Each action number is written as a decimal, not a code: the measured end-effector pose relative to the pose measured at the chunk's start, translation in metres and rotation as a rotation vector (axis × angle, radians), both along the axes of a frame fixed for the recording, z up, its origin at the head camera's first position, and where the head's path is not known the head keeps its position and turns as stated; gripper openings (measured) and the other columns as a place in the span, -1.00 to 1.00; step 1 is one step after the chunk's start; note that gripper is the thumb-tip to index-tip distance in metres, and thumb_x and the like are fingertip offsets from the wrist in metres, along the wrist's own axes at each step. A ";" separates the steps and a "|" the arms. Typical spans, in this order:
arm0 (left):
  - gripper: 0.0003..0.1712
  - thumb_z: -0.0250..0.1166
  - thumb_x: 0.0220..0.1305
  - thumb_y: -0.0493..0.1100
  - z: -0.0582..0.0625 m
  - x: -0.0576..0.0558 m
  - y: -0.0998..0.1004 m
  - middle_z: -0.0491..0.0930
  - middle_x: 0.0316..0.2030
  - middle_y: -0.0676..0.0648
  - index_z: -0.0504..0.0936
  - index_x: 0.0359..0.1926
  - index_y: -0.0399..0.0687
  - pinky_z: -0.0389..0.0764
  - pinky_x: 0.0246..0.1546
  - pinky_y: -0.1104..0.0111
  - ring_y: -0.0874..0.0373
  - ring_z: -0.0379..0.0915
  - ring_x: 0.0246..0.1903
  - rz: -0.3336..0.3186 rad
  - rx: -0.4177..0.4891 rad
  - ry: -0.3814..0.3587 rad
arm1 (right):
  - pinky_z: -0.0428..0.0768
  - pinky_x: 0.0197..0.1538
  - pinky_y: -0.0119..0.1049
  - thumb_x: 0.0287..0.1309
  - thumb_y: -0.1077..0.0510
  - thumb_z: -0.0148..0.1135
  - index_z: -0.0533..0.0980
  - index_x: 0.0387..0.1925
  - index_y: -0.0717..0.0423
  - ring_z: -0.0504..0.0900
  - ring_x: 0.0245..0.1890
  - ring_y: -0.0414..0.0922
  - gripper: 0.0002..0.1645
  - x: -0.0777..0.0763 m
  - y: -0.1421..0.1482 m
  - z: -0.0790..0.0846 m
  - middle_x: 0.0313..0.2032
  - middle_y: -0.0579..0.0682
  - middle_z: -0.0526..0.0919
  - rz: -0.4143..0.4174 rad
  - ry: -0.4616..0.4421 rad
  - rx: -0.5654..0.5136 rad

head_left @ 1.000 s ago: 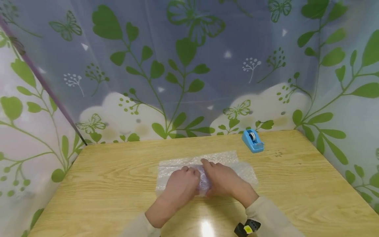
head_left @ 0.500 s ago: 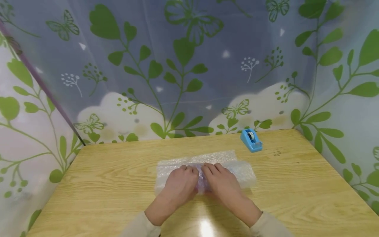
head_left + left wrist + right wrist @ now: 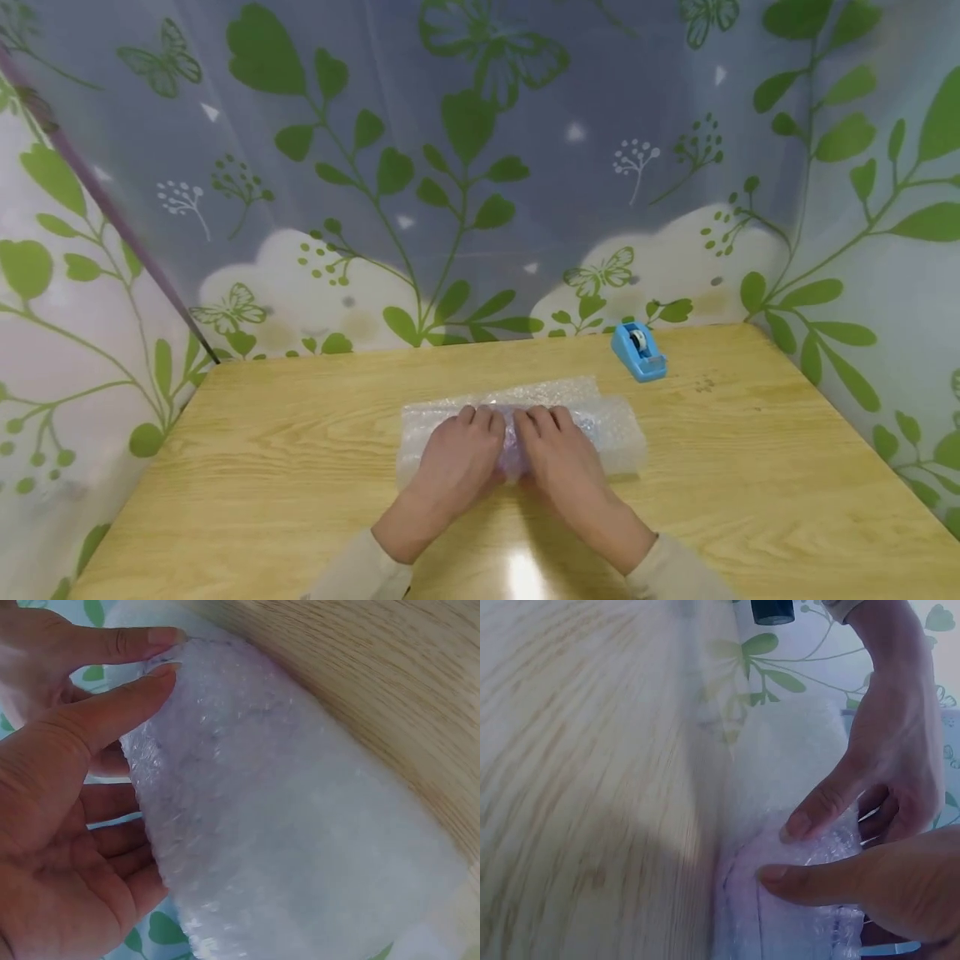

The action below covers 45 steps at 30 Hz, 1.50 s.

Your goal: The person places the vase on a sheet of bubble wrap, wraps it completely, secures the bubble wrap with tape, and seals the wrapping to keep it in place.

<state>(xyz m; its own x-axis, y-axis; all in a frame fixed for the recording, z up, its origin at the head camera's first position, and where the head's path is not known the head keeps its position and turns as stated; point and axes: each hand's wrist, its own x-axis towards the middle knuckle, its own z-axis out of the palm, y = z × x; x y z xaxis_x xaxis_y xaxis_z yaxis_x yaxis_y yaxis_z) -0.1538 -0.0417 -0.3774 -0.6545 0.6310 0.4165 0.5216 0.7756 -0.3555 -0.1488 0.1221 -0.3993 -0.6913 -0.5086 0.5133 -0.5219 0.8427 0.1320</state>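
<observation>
A sheet of clear bubble wrap (image 3: 618, 437) lies folded around a purplish item (image 3: 512, 446) on the table; its kind is hidden by the wrap. My left hand (image 3: 459, 457) grips the bundle from its left side, fingers curled over the far side. Close beside it, my right hand (image 3: 564, 460) holds the same bundle in a similar way. In the left wrist view, the left thumb (image 3: 124, 709) presses on the bubble wrap (image 3: 300, 817) with the fingers on the other side. The right wrist view has the right thumb (image 3: 810, 885) on the wrap, near the left thumb.
A blue tape dispenser (image 3: 640, 352) stands at the back right of the wooden table (image 3: 300, 433). Behind and to the sides hangs a curtain (image 3: 480, 183) with leaves and butterflies. Part of the bubble wrap (image 3: 558, 389) extends flat behind the bundle.
My right hand has turned so its fingers lie over the bundle beside the left hand's. Both hands have shifted slightly away from me. The right wrist's black device has left the head view.
</observation>
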 end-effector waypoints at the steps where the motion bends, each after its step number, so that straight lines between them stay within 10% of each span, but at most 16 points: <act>1: -0.25 0.56 -0.29 0.25 0.000 -0.001 0.000 0.46 -0.36 -0.05 0.62 -0.20 -0.23 0.54 -0.52 0.45 0.15 0.43 -0.42 0.000 0.004 -0.004 | 0.57 -0.19 -0.19 -0.46 0.09 0.65 0.47 -0.01 0.29 0.50 -0.20 0.06 -0.14 -0.001 0.000 0.001 -0.15 0.13 0.56 -0.001 -0.006 -0.013; 9: -0.19 0.56 -0.28 0.23 -0.001 -0.005 -0.004 0.49 -0.29 -0.07 0.62 -0.09 -0.27 0.57 -0.33 0.42 0.11 0.43 -0.30 -0.028 -0.003 0.004 | 0.59 -0.39 -0.22 -0.54 -0.03 0.69 0.48 -0.13 0.20 0.52 -0.32 0.04 -0.16 -0.005 0.004 0.006 -0.20 0.10 0.61 0.039 -0.052 -0.080; 20: -0.44 0.51 -0.13 0.05 -0.007 -0.008 -0.002 0.60 -0.35 -0.12 0.56 -0.21 -0.25 0.60 -0.42 0.33 0.07 0.53 -0.41 -0.060 0.064 0.031 | 0.59 -0.14 -0.20 -0.31 0.05 0.62 0.51 0.07 0.25 0.52 -0.14 0.05 -0.17 -0.007 0.006 0.010 0.00 0.11 0.57 0.038 -0.119 -0.038; 31: -0.64 0.42 -0.12 -0.08 -0.012 -0.013 0.006 0.59 -0.45 -0.10 0.58 -0.32 -0.22 0.55 -0.45 0.32 0.08 0.53 -0.47 0.006 0.036 0.139 | 0.59 -0.15 -0.22 -0.29 0.21 0.53 0.45 0.02 0.31 0.52 -0.16 0.07 -0.27 -0.013 -0.007 -0.010 -0.11 0.15 0.55 -0.055 0.076 0.032; 38: -0.29 0.59 -0.39 0.20 -0.008 -0.016 0.000 0.59 -0.45 -0.06 0.55 -0.30 -0.17 0.56 -0.44 0.32 0.11 0.53 -0.47 0.002 0.035 0.071 | 0.59 -0.21 -0.21 -0.48 0.20 0.60 0.48 -0.02 0.28 0.53 -0.23 0.07 -0.19 -0.018 -0.006 -0.009 -0.16 0.13 0.59 -0.015 0.100 -0.016; 45: -0.37 0.59 -0.40 0.16 -0.005 -0.014 -0.003 0.54 -0.52 -0.02 0.49 -0.40 -0.11 0.50 -0.52 0.35 0.14 0.49 -0.53 -0.024 0.040 0.028 | 0.56 -0.23 -0.22 -0.57 0.07 0.67 0.51 -0.03 0.28 0.52 -0.27 0.05 -0.10 -0.016 -0.002 -0.005 -0.19 0.11 0.60 0.028 0.047 -0.035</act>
